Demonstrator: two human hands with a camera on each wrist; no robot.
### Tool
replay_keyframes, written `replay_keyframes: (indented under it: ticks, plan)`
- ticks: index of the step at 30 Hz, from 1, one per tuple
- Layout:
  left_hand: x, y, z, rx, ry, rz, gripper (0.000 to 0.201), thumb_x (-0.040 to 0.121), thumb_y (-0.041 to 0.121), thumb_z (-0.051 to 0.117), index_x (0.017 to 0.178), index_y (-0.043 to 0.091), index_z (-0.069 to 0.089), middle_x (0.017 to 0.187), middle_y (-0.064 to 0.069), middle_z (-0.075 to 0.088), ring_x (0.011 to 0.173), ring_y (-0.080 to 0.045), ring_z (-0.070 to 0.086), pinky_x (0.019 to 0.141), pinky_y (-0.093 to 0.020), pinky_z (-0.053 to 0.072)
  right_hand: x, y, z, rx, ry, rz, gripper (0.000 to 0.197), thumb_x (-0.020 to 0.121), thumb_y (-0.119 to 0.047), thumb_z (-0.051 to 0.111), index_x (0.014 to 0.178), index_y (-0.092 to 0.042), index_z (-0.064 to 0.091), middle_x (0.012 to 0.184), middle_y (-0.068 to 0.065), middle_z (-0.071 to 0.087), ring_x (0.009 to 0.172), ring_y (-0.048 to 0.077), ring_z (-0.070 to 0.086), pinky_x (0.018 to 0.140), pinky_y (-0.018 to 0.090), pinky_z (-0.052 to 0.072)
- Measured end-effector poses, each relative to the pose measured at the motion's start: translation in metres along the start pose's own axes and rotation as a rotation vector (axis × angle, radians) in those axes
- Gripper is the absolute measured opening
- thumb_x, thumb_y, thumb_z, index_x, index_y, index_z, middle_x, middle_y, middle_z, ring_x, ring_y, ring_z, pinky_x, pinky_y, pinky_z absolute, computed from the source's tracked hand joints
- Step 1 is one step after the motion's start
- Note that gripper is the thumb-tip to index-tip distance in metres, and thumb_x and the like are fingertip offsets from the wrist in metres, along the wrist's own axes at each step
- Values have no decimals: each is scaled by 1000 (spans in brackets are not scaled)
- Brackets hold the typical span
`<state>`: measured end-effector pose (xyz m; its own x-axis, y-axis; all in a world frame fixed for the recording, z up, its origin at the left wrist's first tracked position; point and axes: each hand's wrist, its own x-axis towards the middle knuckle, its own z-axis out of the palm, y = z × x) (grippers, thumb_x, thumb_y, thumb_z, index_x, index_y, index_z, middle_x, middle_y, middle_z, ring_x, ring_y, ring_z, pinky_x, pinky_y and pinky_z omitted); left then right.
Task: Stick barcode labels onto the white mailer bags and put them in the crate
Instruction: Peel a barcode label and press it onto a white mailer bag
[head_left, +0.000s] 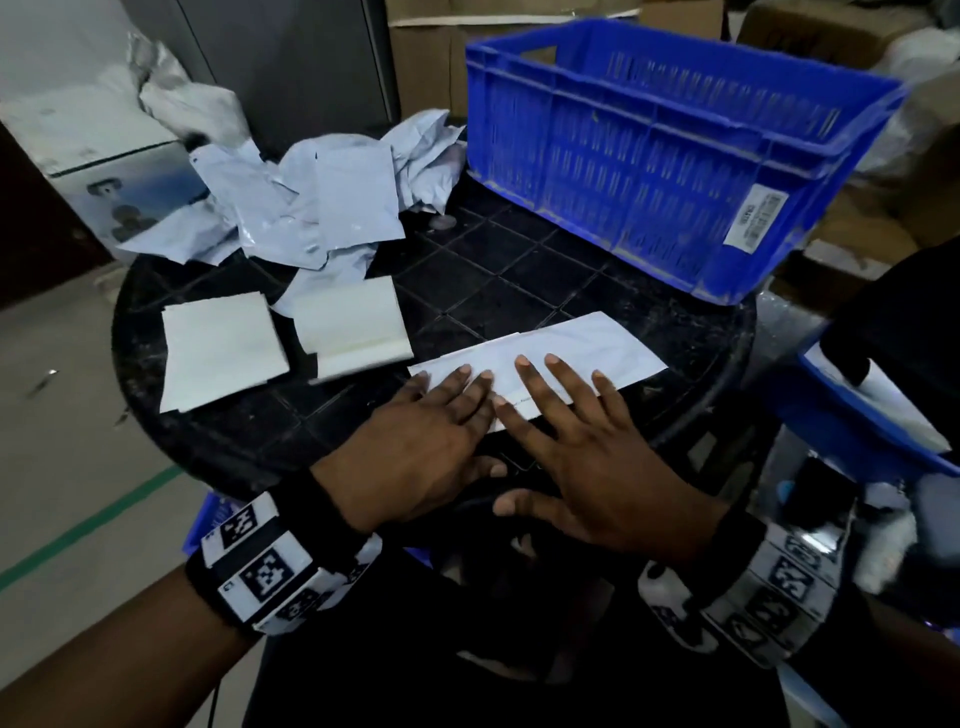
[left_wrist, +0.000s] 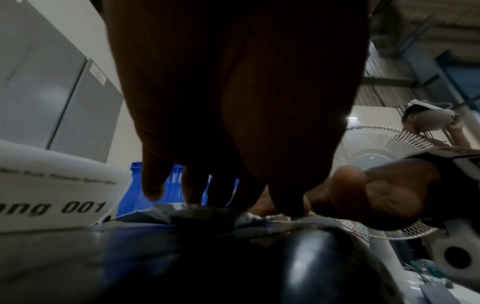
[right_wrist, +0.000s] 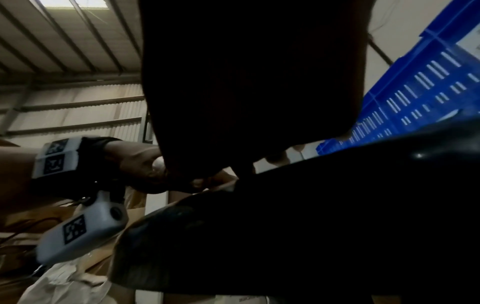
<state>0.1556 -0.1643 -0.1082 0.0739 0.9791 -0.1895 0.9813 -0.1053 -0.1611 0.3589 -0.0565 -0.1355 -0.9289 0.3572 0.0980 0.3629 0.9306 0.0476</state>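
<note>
Both hands are laid flat at the near edge of the round black tabletop (head_left: 519, 275). Left hand (head_left: 421, 447) and right hand (head_left: 597, 457) are set side by side, fingers straight and spread, nothing gripped. Fingertips of both are pressed on the near part of a white mailer bag (head_left: 550, 353), which is laid flat, long side angled from near-left to far-right; its near-left corner is covered by the hands. Same flat contact is seen dimly in the left wrist view; right wrist view is too dark to add anything.

Blue crate (head_left: 675, 145) is placed at the far-right edge, overhanging the rim slightly, open top facing up, white sticker (head_left: 754, 218) on its right end wall. Bare tabletop is left between bag and crate.

Two flat white sheets, most likely label stock, are laid near the left edge: one (head_left: 221, 351) just inside the rim, the other (head_left: 353, 327) beside it toward centre. Loose heap of mailer bags (head_left: 311, 202) is spread over the far-left edge, partly hanging off it.

Wrist bands with black-and-white markers are worn on both wrists.
</note>
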Motion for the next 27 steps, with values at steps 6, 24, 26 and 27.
replay_keyframes:
  ticks: [6,24,26,27]
  plan:
    - [2,2,-3,24,-79,4,108,75,68,-20,164,12,8,171,-10,-3,159,-25,-2,128,-48,10,0,-1,12,3,-27,208,102,77,-99,2,161,-45,18,171,17,-13,154,41,-22,115,77,-2]
    - [-19,-1,13,69,23,7,120,80,93,3,161,8,26,168,-14,22,157,-37,13,121,-63,20,-6,0,4,-3,-33,232,96,76,-101,8,158,-52,19,170,18,-17,153,40,-27,116,76,-2]
    - [-34,-6,21,63,77,2,122,76,99,13,158,12,36,165,-15,30,154,-39,23,116,-65,26,-7,2,0,0,-69,252,96,74,-101,2,157,-55,16,169,17,-20,151,39,-32,116,76,-5]
    - [-41,-10,23,69,97,8,121,75,100,14,158,16,38,165,-16,30,154,-40,24,115,-66,26,-7,1,-3,2,-69,254,97,74,-101,0,157,-55,18,169,17,-19,151,39,-32,115,77,-4]
